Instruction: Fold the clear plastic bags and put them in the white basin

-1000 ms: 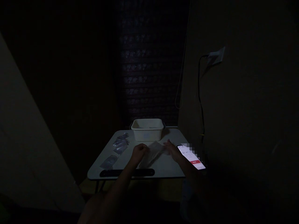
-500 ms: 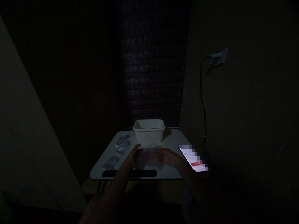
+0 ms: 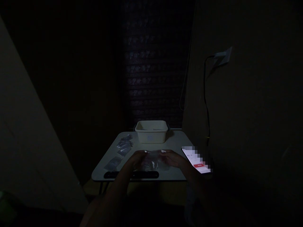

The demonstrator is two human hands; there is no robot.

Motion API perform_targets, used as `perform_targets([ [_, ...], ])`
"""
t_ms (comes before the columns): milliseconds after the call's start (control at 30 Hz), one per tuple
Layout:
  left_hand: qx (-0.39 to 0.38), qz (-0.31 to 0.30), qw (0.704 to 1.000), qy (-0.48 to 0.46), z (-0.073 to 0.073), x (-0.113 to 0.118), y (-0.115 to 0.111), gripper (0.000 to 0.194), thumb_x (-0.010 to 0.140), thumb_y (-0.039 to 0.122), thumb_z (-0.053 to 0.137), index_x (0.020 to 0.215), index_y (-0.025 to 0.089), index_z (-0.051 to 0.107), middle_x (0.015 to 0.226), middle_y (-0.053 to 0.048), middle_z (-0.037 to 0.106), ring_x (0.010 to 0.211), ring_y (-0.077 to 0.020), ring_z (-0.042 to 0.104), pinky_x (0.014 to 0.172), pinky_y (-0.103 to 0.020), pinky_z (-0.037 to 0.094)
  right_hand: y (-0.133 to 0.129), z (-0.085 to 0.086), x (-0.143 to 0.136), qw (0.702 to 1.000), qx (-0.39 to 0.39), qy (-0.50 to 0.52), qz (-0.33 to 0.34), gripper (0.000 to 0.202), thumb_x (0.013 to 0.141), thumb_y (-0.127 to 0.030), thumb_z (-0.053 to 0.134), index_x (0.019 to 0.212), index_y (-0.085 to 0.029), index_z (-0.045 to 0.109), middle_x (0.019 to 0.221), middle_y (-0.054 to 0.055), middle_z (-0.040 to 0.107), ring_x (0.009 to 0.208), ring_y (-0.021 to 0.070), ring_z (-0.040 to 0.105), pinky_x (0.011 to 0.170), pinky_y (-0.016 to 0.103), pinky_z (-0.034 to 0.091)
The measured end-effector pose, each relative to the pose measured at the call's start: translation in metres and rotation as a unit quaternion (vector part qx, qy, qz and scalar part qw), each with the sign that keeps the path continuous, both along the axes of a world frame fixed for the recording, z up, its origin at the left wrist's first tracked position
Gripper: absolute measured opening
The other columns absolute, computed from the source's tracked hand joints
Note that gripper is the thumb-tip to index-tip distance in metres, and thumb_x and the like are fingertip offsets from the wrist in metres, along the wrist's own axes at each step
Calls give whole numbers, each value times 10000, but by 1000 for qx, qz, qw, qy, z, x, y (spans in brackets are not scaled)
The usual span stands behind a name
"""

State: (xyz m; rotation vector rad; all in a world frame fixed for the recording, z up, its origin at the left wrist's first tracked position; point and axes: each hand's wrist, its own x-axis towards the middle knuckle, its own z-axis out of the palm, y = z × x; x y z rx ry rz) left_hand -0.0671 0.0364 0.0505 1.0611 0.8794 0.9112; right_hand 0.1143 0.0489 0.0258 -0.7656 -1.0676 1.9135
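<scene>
A clear plastic bag (image 3: 153, 160) is stretched between my two hands, above the near middle of the white table (image 3: 174, 142). My left hand (image 3: 138, 157) is closed on its left side, and my right hand (image 3: 171, 158) grips its right side. Light glints off creases in the plastic. Whether anything lies inside the bag is too dim to tell. Beyond my hands stands a white plastic basin (image 3: 151, 137) with some pale items low inside it.
Several clear plastic packets (image 3: 125, 145) lie at the table's left, with another packet (image 3: 113, 163) nearer me. A lit phone (image 3: 195, 160) rests at the right edge. A black slotted strip (image 3: 144, 175) runs along the front. A cable (image 3: 205, 94) hangs from a wall socket.
My left thumb has come down from its raised position and closed over the bag's edge. The bag looks more creased and shiny now.
</scene>
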Motion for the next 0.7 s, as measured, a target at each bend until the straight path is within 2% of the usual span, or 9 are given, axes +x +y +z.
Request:
perform_targets([
  [100,7,-1,1000,15,2,-2,0,119,521,189,533,619,124,518,530,-3,536,548,-120,520,522,-219,389,-1,2,1,1000,0,5,-17,116,592,-84,522,698,-130,535,579,-22,558,511,53,510,479,151,370],
  [367,1,41,998,38,-3,-3,6,138,520,177,513,644,120,530,475,33,493,451,-74,475,457,-181,354,3,-2,2,999,-7,18,-27,96,580,-78,523,662,-128,523,531,-31,530,494,54,493,480,163,366],
  [533,-11,9,999,41,-3,-5,6,192,528,196,500,695,114,546,532,1,536,497,-97,497,455,-189,352,5,-4,5,1000,23,10,-1,104,582,-105,533,684,-122,524,540,-26,527,470,51,479,450,162,353],
  [700,-7,12,999,52,-3,-5,6,228,524,205,516,722,101,558,563,-26,557,522,-114,508,454,-196,352,1,0,3,1000,23,-2,-20,156,547,-80,558,690,-128,521,559,-33,532,487,48,491,470,158,365],
])
